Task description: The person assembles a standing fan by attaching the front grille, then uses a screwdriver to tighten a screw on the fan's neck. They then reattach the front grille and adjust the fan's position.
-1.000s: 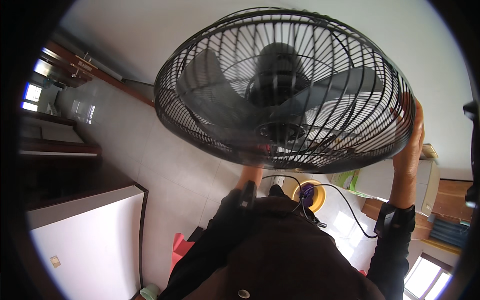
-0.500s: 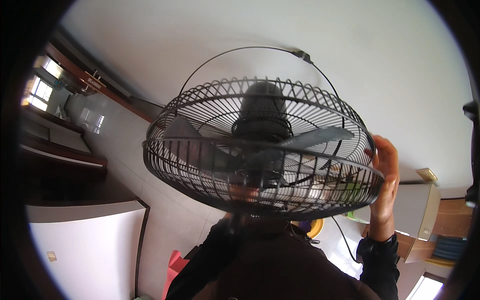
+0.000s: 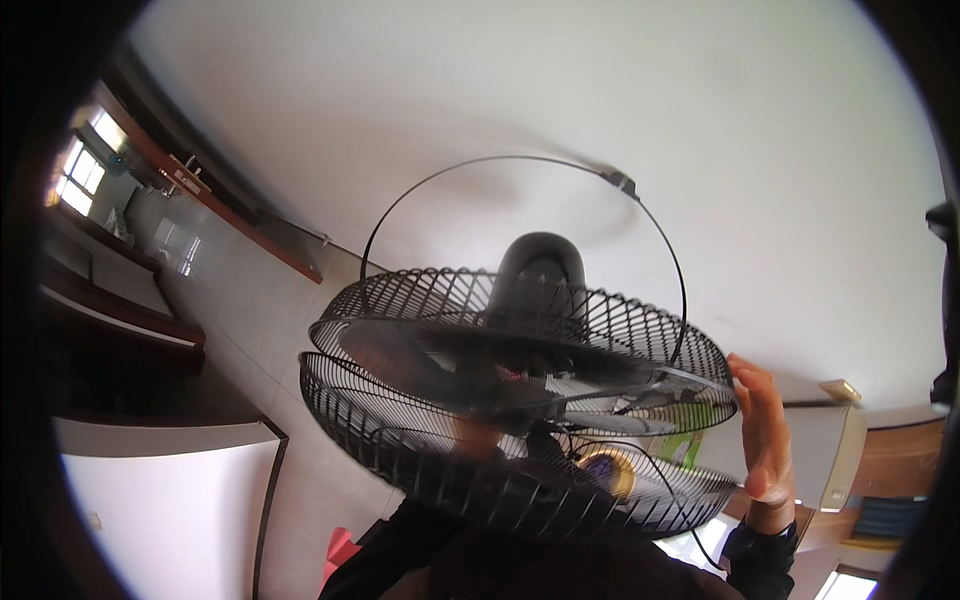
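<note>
A black electric fan is held up before me, its wire guard parted into two halves. The upper rear guard [image 3: 640, 308] surrounds the motor housing [image 3: 540, 270] and dark blades [image 3: 400, 355]. Below it, tilted and apart from it by a gap, is the front guard [image 3: 400, 455]. A thin loose hoop [image 3: 490, 158] with a black clasp arches above the rear guard. At the right rim my right hand [image 3: 765, 430] is open, fingertips touching the rear guard, thumb side near the front guard's edge. My left hand [image 3: 478, 437] shows only as blurred skin behind the wires; its fingers are hidden.
A white wall [image 3: 780, 180] stands close behind the fan. At lower left is a white panel [image 3: 160, 490]; a pink-red object [image 3: 341, 550] is near my left sleeve. A yellow-rimmed round container [image 3: 620, 475] shows through the wires. A white cabinet [image 3: 815, 445] is at right.
The fan and hoop sit lower. The two guard halves, close together before, now stand apart with the front one dropped downward. My right hand has moved down and its fingers have straightened.
</note>
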The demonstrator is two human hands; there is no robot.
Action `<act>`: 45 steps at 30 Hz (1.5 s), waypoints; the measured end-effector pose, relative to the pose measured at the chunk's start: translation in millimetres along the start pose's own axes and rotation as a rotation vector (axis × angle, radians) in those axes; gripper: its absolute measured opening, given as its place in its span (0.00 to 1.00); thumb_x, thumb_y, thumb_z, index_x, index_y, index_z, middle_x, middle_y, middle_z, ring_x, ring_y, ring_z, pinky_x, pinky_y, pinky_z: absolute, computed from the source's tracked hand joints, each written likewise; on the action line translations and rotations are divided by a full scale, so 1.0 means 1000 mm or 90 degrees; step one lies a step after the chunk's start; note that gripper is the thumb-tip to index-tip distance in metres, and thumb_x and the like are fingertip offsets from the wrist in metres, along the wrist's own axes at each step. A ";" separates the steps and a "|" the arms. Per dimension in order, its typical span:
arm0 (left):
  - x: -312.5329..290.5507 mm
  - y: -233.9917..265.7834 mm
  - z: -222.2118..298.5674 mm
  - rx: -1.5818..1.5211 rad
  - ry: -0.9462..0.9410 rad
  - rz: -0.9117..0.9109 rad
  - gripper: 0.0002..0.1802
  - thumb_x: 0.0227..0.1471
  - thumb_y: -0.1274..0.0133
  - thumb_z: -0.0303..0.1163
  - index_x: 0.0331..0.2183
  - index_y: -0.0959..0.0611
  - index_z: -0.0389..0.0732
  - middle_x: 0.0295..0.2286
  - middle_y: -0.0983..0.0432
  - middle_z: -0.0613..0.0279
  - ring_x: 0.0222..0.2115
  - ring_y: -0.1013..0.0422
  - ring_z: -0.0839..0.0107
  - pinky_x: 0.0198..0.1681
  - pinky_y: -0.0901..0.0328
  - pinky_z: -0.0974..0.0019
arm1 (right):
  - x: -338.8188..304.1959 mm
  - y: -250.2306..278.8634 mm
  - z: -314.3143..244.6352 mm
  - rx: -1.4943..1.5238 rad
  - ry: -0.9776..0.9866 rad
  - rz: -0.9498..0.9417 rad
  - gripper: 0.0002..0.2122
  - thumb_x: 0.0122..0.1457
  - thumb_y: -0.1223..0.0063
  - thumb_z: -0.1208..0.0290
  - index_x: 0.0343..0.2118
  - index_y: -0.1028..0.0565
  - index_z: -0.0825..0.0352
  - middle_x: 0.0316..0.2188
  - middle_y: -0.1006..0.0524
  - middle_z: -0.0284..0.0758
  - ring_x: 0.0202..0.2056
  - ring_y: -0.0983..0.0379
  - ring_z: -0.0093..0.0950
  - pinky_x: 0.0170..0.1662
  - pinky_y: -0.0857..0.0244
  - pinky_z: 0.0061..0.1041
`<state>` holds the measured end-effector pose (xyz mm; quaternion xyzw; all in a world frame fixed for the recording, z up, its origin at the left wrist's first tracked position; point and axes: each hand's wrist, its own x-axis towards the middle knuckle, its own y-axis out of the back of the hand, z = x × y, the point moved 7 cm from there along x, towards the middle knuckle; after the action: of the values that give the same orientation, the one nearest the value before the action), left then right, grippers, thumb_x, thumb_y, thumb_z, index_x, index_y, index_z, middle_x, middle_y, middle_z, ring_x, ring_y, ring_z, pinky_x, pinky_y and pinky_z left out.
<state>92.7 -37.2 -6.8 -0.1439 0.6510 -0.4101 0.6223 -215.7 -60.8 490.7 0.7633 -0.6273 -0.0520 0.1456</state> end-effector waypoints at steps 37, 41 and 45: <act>-0.010 -0.022 -0.013 -0.032 -0.009 -0.031 0.27 0.60 0.68 0.53 0.47 0.25 0.47 0.43 0.27 0.60 0.51 0.36 0.59 0.56 0.43 0.50 | 0.009 -0.039 -0.099 -0.395 0.124 -0.287 0.60 0.21 0.20 0.55 0.61 0.45 0.75 0.43 0.34 0.47 0.41 0.35 0.36 0.42 0.38 0.33; -0.013 -0.021 -0.014 -0.048 -0.004 -0.037 0.27 0.60 0.69 0.53 0.47 0.25 0.47 0.43 0.27 0.60 0.51 0.36 0.59 0.56 0.43 0.50 | -0.011 -0.041 -0.077 -0.184 0.101 -0.117 0.48 0.37 0.26 0.53 0.58 0.40 0.76 0.44 0.31 0.45 0.42 0.32 0.33 0.43 0.36 0.31; -0.015 -0.028 -0.009 -0.069 0.003 -0.048 0.27 0.60 0.69 0.53 0.48 0.25 0.47 0.42 0.27 0.60 0.51 0.36 0.60 0.56 0.43 0.50 | -0.027 -0.027 -0.055 -0.237 -0.024 0.086 0.33 0.58 0.50 0.43 0.47 0.32 0.76 0.30 0.29 0.33 0.31 0.33 0.20 0.32 0.41 0.18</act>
<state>77.8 -40.4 22.7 -0.2006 0.6678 -0.3976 0.5964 -181.5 -21.7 532.3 0.6782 -0.6593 -0.1711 0.2758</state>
